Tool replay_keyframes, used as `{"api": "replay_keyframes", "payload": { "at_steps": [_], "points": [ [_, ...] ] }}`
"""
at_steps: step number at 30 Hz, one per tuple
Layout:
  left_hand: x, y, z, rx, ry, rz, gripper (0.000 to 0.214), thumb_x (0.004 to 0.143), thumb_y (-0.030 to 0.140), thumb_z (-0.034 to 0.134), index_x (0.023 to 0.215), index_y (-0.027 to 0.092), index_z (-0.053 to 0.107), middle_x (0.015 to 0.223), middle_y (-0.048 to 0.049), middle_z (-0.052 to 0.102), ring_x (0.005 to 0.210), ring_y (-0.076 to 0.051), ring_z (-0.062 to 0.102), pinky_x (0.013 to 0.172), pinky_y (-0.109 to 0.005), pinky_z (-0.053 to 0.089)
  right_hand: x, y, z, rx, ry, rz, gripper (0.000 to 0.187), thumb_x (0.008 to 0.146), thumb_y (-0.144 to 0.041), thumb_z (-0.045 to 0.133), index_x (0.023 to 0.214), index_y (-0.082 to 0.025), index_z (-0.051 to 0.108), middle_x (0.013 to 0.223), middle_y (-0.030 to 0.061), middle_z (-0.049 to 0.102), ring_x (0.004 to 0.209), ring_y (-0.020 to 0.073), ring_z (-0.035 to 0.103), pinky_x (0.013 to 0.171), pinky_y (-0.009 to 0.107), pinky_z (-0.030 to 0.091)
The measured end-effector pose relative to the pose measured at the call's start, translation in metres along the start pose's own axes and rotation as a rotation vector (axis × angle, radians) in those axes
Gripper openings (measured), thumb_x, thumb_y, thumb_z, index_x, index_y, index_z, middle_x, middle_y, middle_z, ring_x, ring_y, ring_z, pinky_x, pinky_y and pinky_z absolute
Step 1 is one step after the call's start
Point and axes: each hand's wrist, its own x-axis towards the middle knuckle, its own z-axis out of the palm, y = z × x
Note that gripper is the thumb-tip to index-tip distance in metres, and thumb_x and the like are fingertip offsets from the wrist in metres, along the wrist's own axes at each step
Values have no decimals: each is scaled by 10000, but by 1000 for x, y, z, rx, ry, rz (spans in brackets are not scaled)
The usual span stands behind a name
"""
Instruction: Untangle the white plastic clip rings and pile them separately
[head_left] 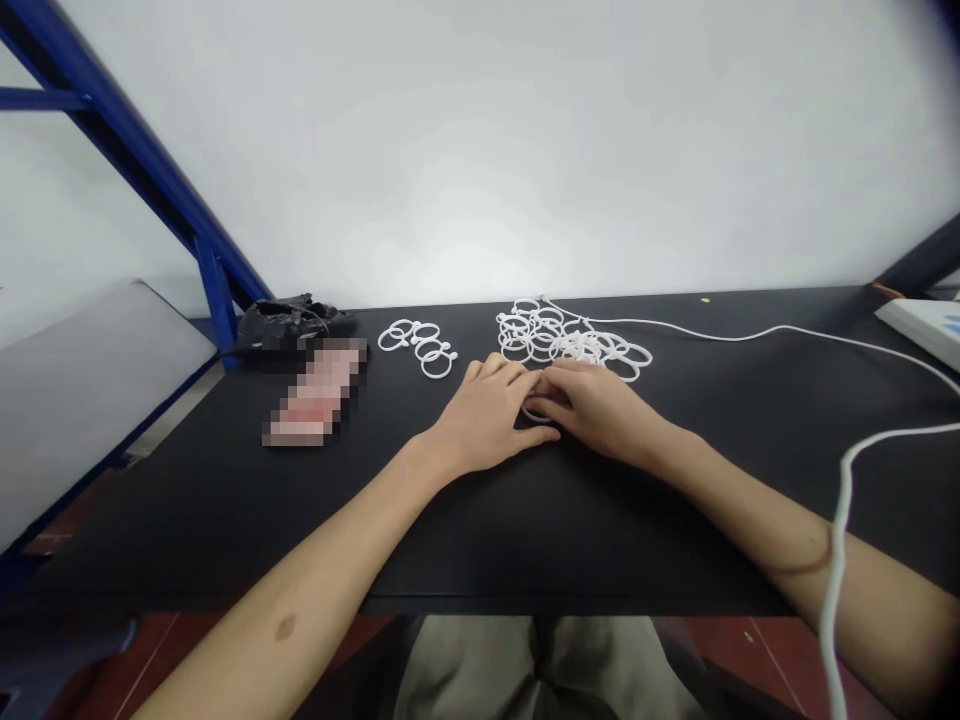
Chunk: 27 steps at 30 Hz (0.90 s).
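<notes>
My left hand [491, 415] and my right hand [592, 405] meet at the middle of the black table [225, 500], fingers curled together around one white plastic ring [534, 414]. Most of that ring is hidden by the fingers. Just beyond my hands lies a heap of white rings [570, 340]. A smaller cluster of linked white rings [420, 345] lies to the left of the heap.
A blurred pinkish flat object [315, 392] lies left of the hands, with crumpled black plastic [289, 318] behind it. A white cable [840, 520] crosses the right side. A white device [926, 325] sits at far right. A blue frame [202, 250] stands at left.
</notes>
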Motion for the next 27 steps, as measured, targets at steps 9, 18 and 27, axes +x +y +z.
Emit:
{"api": "replay_keyframes", "payload": {
  "at_steps": [9,18,27],
  "points": [
    [0,-12,0,15,19,-77,332,873,500,611,997,195,653,989,-42,626,974,-243,506,878,-402,395,2,-2,-1,131,141,27,171,956,-261,470,862,-190,594,863,36,650,761,157,570,698,277,412],
    [1,-13,-11,-100,196,-210,410,839,611,591,894,205,624,903,-16,639,881,-205,554,828,-368,420,0,-9,-4,444,134,144,261,945,-440,490,926,-218,626,726,-14,676,643,134,598,640,261,440],
    [0,-6,-11,-185,167,-148,368,865,528,609,1073,225,622,1007,-22,653,939,-206,574,852,-359,456,0,-14,-7,524,253,141,199,902,-394,574,852,-210,630,710,-3,668,599,127,572,575,256,448]
  ]
}}
